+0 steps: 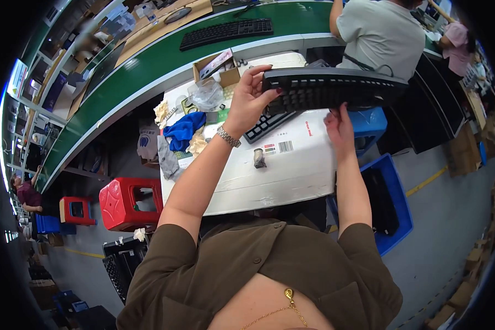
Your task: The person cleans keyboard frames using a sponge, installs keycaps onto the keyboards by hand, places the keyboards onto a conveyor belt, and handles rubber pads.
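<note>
One keyboard [341,76] is above the table [297,179], its tilt apparently giving a clear view. The left hand [246,104] clamps one end between thumb and fingers; the right hand [341,132], partly open, props the lower edge.

Both of the person's arms reach forward, elbows bent. The left hand [251,101] is raised higher, its fingers bent and its thumb stretched out to the right in a pinch. The right hand [340,130] sits lower, wrist upright, one finger pointing up, the others loosely curled.
</note>
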Demonstrator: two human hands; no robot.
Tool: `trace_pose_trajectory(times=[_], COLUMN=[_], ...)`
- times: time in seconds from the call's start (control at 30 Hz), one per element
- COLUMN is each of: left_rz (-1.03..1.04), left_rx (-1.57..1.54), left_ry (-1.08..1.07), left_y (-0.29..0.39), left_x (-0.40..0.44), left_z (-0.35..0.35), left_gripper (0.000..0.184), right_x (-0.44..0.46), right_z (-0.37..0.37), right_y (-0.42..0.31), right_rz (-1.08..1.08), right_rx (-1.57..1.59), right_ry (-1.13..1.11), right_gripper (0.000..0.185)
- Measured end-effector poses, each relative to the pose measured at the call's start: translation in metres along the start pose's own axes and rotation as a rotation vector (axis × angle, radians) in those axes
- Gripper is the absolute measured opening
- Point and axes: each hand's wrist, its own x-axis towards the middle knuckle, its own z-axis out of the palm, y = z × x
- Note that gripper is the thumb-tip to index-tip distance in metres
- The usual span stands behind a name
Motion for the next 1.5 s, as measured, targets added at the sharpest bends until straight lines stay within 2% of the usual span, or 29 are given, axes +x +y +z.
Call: trace_pose_trajectory(times=[0.17, 0.23, 0.47, 0.57, 0.77, 0.9, 0.93, 1.0, 1.07, 1.13, 1.17, 1.2, 1.27, 1.4, 1.43, 1.47, 1.5], left_rz=[-0.098, -0.284, -0.550, -0.662, -0.768, -0.863, -0.874, -0.746, -0.529, -0.183, -0.190, -0.050, 0.083, 0.017, 0.006, -0.012, -0.030], left_rx=[-0.016, -0.129, -0.191, -0.180, -0.170, 0.197, 0.190, 0.874, 1.527, 1.339, 1.335, 1.480, 1.610, 1.525, 1.508, 1.477, 1.448], left_ry=[0.102, 0.222, 0.438, 0.556, 0.640, 0.694, 0.696, 0.569, 0.383, 0.053, 0.061, -0.145, -0.357, -0.346, -0.344, -0.330, -0.317], left_y=[0.017, 0.016, 0.038, 0.055, 0.071, 0.083, 0.089, 0.104, 0.121, 0.133, 0.123, 0.110, 0.088, 0.050, 0.046, 0.046, 0.048], left_x=[-0.039, -0.061, -0.186, -0.245, -0.331, -0.322, -0.317, -0.303, -0.287, -0.268, -0.264, -0.260, -0.262, -0.266, -0.265, -0.264, -0.263], left_z=[-0.006, -0.024, -0.102, -0.122, -0.141, -0.136, -0.134, -0.128, -0.120, -0.087, -0.073, -0.062, -0.058, -0.062, -0.062, -0.062, -0.061], left_gripper=[0.053, 0.050, 0.026, 0.025, 0.027, 0.038, 0.038, 0.052, 0.068, 0.073, 0.073, 0.065, 0.058, 0.048, 0.047, 0.047, 0.046], right_x=[-0.075, -0.109, -0.206, -0.239, -0.292, -0.289, -0.288, -0.284, -0.281, -0.280, -0.280, -0.280, -0.282, -0.272, -0.269, -0.262, -0.250], right_z=[0.010, 0.029, 0.094, 0.109, 0.131, 0.138, 0.139, 0.143, 0.149, 0.155, 0.158, 0.161, 0.165, 0.181, 0.195, 0.186, 0.178], right_y=[-0.026, -0.025, 0.028, 0.052, 0.078, 0.087, 0.089, 0.100, 0.108, 0.117, 0.121, 0.125, 0.125, 0.086, 0.067, 0.056, 0.048], right_rz=[0.027, 0.079, 0.362, 0.494, 0.575, 0.843, 0.850, 0.884, 0.908, 0.903, 0.898, 0.895, 0.902, 1.198, 1.019, 0.788, 0.467], right_rx=[-0.137, -0.207, -0.470, -0.623, -0.824, -0.776, -0.781, -0.721, -0.665, -0.665, -0.656, -0.645, -0.638, -0.939, -1.180, -1.297, -1.463], right_ry=[0.083, 0.107, 0.102, 0.065, -0.013, 0.181, 0.191, 0.232, 0.266, 0.277, 0.280, 0.282, 0.286, -0.306, -0.475, -0.452, -0.466], right_gripper=[0.027, 0.029, 0.037, 0.039, 0.049, 0.059, 0.059, 0.051, 0.043, 0.044, 0.045, 0.046, 0.047, 0.054, 0.042, 0.031, 0.029])
